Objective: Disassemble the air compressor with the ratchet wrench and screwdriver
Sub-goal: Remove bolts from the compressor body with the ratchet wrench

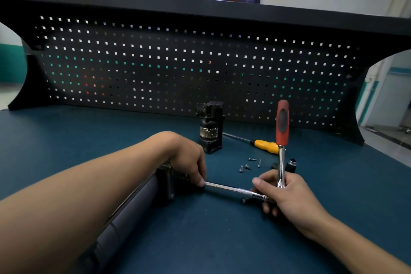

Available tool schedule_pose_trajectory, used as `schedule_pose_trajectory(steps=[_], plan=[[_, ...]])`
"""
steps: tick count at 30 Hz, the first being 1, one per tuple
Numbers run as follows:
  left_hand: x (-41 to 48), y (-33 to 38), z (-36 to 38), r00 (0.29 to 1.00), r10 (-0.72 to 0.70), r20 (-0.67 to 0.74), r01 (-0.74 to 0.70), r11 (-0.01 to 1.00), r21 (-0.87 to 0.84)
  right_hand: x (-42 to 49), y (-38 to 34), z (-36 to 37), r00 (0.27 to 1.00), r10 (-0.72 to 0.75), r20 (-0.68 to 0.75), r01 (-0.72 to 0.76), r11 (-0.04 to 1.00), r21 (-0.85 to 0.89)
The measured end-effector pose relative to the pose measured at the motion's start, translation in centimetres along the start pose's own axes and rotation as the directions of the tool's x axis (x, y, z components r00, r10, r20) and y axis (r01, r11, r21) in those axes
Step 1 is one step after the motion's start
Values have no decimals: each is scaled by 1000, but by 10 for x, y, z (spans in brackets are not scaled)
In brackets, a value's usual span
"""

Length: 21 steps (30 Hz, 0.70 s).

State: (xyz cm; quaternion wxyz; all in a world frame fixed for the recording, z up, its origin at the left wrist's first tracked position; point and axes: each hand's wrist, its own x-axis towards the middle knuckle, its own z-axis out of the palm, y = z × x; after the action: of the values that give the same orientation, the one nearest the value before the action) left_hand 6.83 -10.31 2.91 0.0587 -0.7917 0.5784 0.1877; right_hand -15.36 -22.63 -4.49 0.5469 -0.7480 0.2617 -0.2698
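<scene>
The air compressor (133, 202), a dark grey cylinder with a black end block, lies on the blue bench under my left forearm. My left hand (186, 160) rests on its end block, fingertips pinching the chrome extension bar (229, 189) where it enters the block. My right hand (287, 196) grips the ratchet wrench (282, 140) at its head; its red handle stands straight up. A detached black compressor part (210, 128) stands upright behind. The yellow-handled screwdriver (265, 145) lies flat to its right.
Several loose screws (249, 164) lie on the bench (66, 140) between the screwdriver and my right hand. A small black cylindrical piece (291, 164) sits right of the ratchet shaft. A black pegboard (178, 69) backs the bench.
</scene>
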Motion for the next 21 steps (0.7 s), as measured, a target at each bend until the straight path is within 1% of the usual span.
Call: schedule_pose_trajectory(steps=[4, 10, 11, 12, 13, 14, 15, 16, 17, 19, 21], plan=[[0, 0, 2, 1000, -4, -9, 4, 1000, 13, 3, 1, -5, 998, -55, 2, 55, 994, -99], [0, 0, 3, 999, -14, -45, 16, 999, 37, 5, 4, -11, 996, -90, 21, 92, 985, -148], [0, 0, 4, 999, -13, -51, 14, 999, 31, 6, 5, -10, 990, -141, 27, 144, 976, -165], [0, 0, 4, 998, -13, -60, 15, 1000, 25, 7, 6, -10, 969, -245, 32, 246, 943, -224], [-1, 0, 4, 997, -17, -70, 19, 1000, 21, 8, 6, -8, 925, -378, 43, 371, 874, -314], [-2, -1, 4, 997, -23, -76, 24, 1000, 20, 8, 8, -5, 864, -498, 67, 482, 783, -394], [-2, -1, 4, 997, -30, -76, 32, 999, 22, 9, 11, -2, 810, -581, 78, 554, 714, -428], [-4, -1, 4, 997, -39, -72, 41, 999, 28, 9, 15, -1, 795, -600, 90, 577, 704, -414], [-5, -1, 4, 997, -48, -68, 51, 998, 36, 10, 16, -1, 815, -569, 108, 564, 738, -370], [-6, 0, 4, 996, -58, -64, 61, 997, 48, 11, 15, -4, 896, -416, 155, 443, 836, -324], [-7, 1, 4, 997, -53, -61, 57, 997, 58, 14, 17, -8, 941, -302, 153, 336, 889, -312]])
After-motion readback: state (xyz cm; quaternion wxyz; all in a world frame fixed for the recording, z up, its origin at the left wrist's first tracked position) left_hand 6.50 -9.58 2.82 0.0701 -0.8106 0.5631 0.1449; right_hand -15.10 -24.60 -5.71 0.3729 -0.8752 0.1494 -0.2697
